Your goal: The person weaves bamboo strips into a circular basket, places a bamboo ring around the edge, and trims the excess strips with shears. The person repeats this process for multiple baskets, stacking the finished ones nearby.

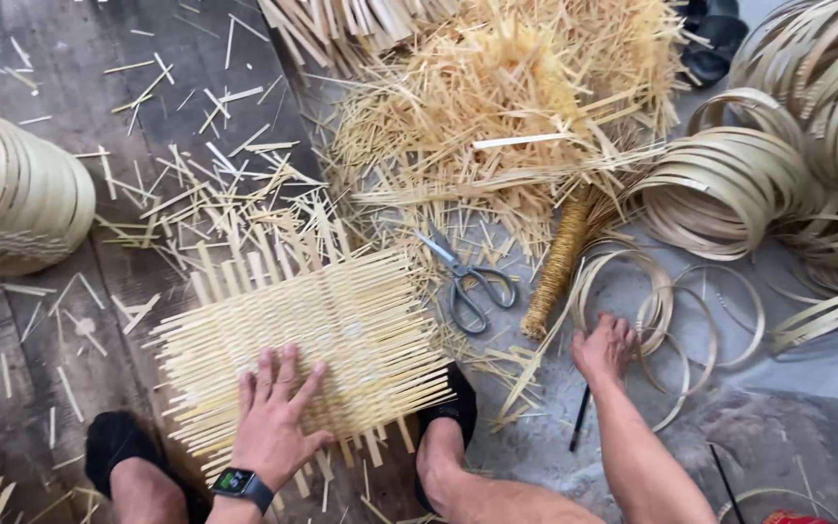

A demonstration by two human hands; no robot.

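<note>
Two hands at a half-woven bamboo mat [312,340] on the floor [807,388].

The left hand [273,412], a smartwatch [241,482] on its wrist, lies flat on the mat's near edge with its fingers [288,374] spread. To the right of the mat, the right hand [603,347] presses down among loose bamboo rings [676,325], fingers curled. Scissors [467,277] lie just beyond the mat's right corner, beside a wrapped bundle of fine strips [560,262]. Behind the mat rises a heap of bamboo slivers [506,97]; far right of it sit coiled bamboo hoops [729,184]. Left of the mat stands a stack of woven baskets [12,194]. Two feet in black slippers [453,412] flank the mat's near edge.
</note>
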